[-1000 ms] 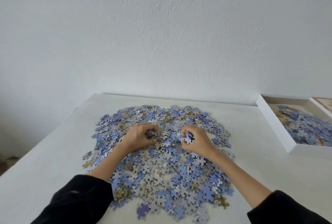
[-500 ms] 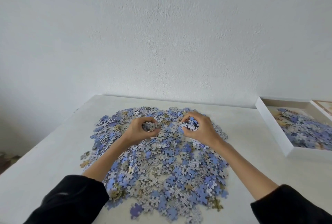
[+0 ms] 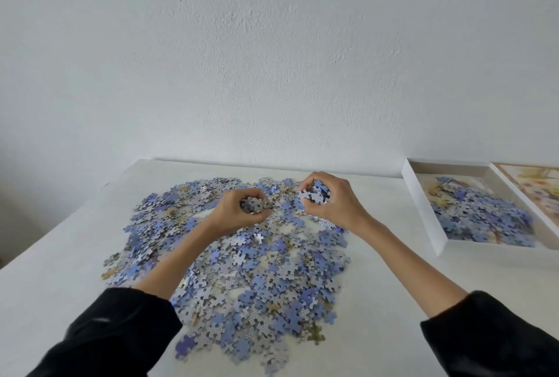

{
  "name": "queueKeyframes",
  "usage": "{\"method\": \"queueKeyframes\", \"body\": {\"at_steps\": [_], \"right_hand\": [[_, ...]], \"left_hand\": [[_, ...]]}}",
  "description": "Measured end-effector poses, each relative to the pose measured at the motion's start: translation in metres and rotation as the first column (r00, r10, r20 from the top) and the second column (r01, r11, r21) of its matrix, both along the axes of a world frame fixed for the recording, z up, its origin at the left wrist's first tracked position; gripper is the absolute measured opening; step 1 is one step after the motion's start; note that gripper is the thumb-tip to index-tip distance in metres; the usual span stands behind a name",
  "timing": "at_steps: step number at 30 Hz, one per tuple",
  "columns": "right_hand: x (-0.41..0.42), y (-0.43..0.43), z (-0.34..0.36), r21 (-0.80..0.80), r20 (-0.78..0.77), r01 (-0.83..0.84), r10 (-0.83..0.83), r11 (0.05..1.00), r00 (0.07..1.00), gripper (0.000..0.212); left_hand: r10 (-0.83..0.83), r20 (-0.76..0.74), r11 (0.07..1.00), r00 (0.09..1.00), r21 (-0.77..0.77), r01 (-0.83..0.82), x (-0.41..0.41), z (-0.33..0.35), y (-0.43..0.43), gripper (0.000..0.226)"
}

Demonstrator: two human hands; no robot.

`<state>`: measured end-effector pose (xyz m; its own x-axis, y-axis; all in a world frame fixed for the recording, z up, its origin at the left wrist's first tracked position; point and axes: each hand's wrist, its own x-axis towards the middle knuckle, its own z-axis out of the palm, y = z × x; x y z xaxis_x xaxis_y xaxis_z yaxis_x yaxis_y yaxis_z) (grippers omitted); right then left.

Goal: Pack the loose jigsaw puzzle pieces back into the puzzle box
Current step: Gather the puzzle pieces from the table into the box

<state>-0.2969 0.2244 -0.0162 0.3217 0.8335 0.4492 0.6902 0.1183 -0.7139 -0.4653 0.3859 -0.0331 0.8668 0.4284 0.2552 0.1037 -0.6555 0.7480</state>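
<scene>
A wide heap of loose blue and grey puzzle pieces [image 3: 257, 279] covers the middle of the white table [image 3: 60, 270]. My left hand [image 3: 239, 210] is curled round a handful of pieces at the heap's far part. My right hand [image 3: 329, 202] grips another handful just to the right of it, lifted a little off the heap. The open white puzzle box [image 3: 423, 210] lies at the right, apart from both hands, with several blue pieces inside it.
A flat lid or picture sheet with a pale floral print [image 3: 535, 192] lies beside the box at the far right. A plain white wall rises behind the table. The table's left edge runs diagonally at the left.
Both hands have closed round handfuls of pieces and risen from the heap. The right hand has shifted right, toward the box.
</scene>
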Motion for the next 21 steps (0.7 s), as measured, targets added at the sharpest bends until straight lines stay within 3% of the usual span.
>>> {"method": "queueKeyframes", "body": {"at_steps": [3, 10, 14, 21], "right_hand": [[0.011, -0.014, 0.01, 0.027, -0.019, 0.002, -0.002, 1.0, 1.0, 0.017], [0.065, -0.062, 0.033, 0.079, 0.017, 0.084, -0.086, 0.993, 0.996, 0.011], [0.106, -0.097, 0.044, 0.091, 0.056, 0.167, -0.173, 0.982, 0.983, 0.011], [0.181, -0.157, 0.044, 0.046, 0.1, 0.29, -0.293, 0.956, 0.951, 0.012]], "left_hand": [[0.002, 0.011, 1.0, 1.0, -0.002, -0.002, 0.017, 0.008, -0.016, 0.009], [-0.101, 0.047, 0.994, 0.994, 0.042, 0.099, 0.071, 0.022, -0.052, 0.018], [-0.167, 0.062, 0.986, 0.984, 0.006, 0.167, 0.118, 0.033, -0.085, 0.006], [-0.314, 0.081, 0.949, 0.946, 0.02, 0.313, 0.209, 0.031, -0.158, 0.006]]}}
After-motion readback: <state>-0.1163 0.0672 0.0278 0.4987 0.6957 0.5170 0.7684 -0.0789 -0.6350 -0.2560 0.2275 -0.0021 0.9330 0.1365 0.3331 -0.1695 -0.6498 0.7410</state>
